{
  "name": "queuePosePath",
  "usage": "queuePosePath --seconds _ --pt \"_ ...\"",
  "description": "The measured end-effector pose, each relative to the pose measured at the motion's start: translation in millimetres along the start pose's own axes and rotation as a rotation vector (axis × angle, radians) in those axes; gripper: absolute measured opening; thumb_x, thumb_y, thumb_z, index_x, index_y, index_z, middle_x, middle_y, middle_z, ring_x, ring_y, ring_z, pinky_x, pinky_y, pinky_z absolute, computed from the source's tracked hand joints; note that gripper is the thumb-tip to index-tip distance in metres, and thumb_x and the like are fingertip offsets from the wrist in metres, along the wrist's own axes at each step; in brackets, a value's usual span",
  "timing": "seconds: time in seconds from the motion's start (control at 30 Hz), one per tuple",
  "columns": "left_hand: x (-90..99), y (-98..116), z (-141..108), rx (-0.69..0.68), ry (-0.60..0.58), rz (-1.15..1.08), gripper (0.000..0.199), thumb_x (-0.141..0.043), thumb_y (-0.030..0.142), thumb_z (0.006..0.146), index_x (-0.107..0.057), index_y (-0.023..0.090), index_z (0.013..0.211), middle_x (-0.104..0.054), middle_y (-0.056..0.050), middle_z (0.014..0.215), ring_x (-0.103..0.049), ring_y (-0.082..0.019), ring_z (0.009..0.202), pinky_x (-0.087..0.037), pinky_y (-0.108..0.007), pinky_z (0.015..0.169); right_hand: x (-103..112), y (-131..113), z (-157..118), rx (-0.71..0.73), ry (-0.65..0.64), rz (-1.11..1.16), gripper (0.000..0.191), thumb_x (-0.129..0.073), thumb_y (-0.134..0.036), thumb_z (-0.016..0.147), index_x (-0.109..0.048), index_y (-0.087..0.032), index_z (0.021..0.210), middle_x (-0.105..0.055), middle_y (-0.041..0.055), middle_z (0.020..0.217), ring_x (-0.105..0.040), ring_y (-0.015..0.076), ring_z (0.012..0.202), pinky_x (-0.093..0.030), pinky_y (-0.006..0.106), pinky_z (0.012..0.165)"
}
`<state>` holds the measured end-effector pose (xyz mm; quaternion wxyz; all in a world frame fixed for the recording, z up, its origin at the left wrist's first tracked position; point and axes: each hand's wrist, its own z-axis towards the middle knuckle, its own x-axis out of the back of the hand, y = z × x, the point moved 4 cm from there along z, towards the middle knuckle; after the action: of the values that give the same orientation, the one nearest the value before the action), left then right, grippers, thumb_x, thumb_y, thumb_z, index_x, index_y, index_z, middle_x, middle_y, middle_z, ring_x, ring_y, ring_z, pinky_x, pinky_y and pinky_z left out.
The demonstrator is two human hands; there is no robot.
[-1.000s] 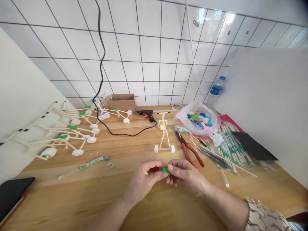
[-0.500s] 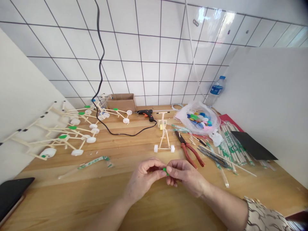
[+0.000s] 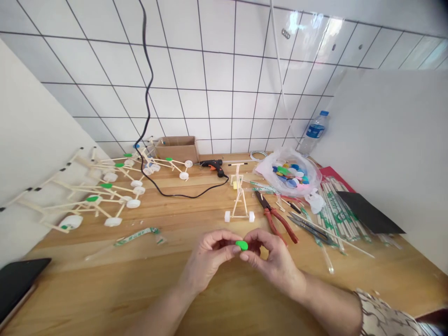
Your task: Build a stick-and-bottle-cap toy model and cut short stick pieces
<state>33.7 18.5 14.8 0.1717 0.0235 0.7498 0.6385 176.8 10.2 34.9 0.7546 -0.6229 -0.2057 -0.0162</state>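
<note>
Pinching a small green oval piece (image 3: 241,245) from both sides, the left hand (image 3: 206,259) and the right hand (image 3: 275,254) are half closed and hold it by its ends. Its long axis lies almost level, pointing left to right, and it looks smooth. It is above the wooden worktop (image 3: 70,298), near the front of a stick model (image 3: 239,200).

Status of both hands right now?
Left hand: closed, fingers pinching a small green plastic piece.
Right hand: closed, fingers holding the same piece from the other side.
</note>
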Motion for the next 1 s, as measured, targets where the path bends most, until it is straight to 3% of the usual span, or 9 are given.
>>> queuePosePath --seconds 0.2,0.63,0.83,1.0 --pt "-1.7 -1 -1 0.025 -0.027 -0.052 0.013 -0.075 0.027 0.063 -0.071 0.017 0.072 -0.063 0.000 0.067 -0.052 -0.011 0.066 -0.041 -0.021 0.063 2 -4 -5 0.160 0.065 -0.172 0.022 -0.056 -0.035 0.080 -0.059 -0.014 0.076 -0.059 0.0024 0.064 -0.052 0.0108 0.057 -0.042 0.023 0.054" --pt "-2.8 1 0 0.048 -0.133 -0.095 0.014 -0.073 0.029 0.066 -0.071 0.018 0.074 -0.065 -0.001 0.069 -0.051 -0.010 0.063 -0.039 -0.021 0.057 3 -16 -10 0.357 0.066 -0.202 0.008 -0.058 -0.024 0.080 -0.056 -0.017 0.080 -0.058 0.0016 0.067 -0.053 0.0118 0.064 -0.044 0.023 0.059" --pt "-2.2 -1 0 0.040 -0.172 -0.189 0.014 -0.072 0.027 0.068 -0.073 0.019 0.080 -0.067 -0.003 0.074 -0.053 -0.011 0.065 -0.042 -0.020 0.056 5 -23 -10 0.348 -0.026 -0.090 0.006 -0.052 -0.021 0.083 -0.055 -0.016 0.085 -0.057 0.0022 0.070 -0.052 0.0115 0.065 -0.044 0.023 0.061" --pt "-3.9 -2 0 0.033 -0.194 -0.251 0.014 -0.073 0.026 0.067 -0.073 0.020 0.081 -0.068 -0.002 0.075 -0.053 -0.010 0.062 -0.043 -0.019 0.052 6 -16 -8 0.303 0.023 -0.068 0.005 -0.054 -0.021 0.082 -0.054 -0.016 0.081 -0.056 0.0013 0.068 -0.051 0.0104 0.060 -0.043 0.022 0.057"
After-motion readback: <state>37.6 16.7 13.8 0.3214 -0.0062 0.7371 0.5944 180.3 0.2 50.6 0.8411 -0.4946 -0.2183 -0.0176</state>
